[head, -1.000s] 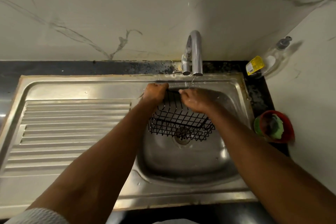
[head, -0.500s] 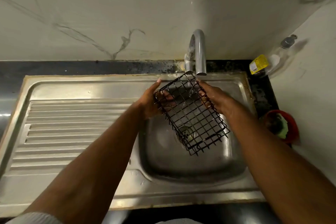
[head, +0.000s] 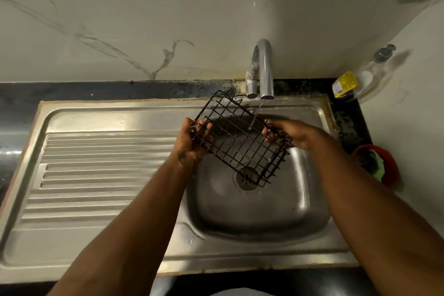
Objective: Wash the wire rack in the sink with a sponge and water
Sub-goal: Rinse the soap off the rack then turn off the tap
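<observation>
Hands grip the black wire rack (head: 240, 142) — left hand (head: 191, 143) and right hand (head: 292, 133) at opposite sides — tilted over the sink (head: 300, 202), under the tap (head: 263, 67) water.

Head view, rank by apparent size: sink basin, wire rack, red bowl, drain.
1. sink basin
2. wire rack, held nearer the camera, so it looks bigger than it is
3. red bowl
4. drain, partly behind the rack

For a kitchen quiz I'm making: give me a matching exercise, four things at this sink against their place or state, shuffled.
1 wire rack
2 tap
3 red bowl
4 clear bottle

A back right corner
B held by left hand and right hand over the sink
C right of the sink, something green inside
D running water

Pairs: 1-B, 2-D, 3-C, 4-A
</observation>
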Action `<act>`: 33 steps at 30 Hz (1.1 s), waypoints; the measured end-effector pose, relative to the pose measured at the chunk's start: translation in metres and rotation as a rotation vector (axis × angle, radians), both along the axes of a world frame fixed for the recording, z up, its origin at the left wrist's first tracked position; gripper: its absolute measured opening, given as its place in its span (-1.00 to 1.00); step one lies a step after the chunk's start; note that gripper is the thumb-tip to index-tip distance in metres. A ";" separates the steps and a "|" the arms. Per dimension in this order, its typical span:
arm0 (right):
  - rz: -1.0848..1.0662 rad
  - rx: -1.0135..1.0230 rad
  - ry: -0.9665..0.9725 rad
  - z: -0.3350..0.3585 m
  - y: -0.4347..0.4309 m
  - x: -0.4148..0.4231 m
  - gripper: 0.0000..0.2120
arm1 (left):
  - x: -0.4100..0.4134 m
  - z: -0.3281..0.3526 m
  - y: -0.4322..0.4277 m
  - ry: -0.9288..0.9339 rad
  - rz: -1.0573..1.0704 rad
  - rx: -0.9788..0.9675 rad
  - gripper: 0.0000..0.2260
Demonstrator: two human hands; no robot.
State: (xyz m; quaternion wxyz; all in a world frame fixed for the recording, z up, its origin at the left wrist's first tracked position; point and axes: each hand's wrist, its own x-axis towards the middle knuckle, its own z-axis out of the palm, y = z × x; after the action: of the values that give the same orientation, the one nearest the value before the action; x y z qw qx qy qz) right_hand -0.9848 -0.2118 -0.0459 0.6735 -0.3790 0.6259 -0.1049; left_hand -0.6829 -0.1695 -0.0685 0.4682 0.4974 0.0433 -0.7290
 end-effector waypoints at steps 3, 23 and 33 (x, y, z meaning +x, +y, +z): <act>-0.233 0.068 -0.169 -0.017 0.015 -0.013 -0.60 | -0.001 -0.002 0.008 -0.025 0.023 0.042 -0.69; -0.143 0.328 0.240 -0.038 -0.005 -0.035 -0.72 | -0.013 0.009 -0.019 -0.593 -0.746 -0.226 -0.57; 0.166 -0.210 0.456 0.011 -0.038 0.002 -0.65 | -0.002 0.002 0.007 -0.352 -0.572 -0.087 -0.58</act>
State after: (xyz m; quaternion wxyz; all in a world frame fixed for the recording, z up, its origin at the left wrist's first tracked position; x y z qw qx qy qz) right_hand -0.9832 -0.2501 -0.0349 0.4781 -0.5108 0.7140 -0.0254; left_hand -0.6851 -0.1625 -0.0668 0.2660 0.5870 -0.2105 -0.7351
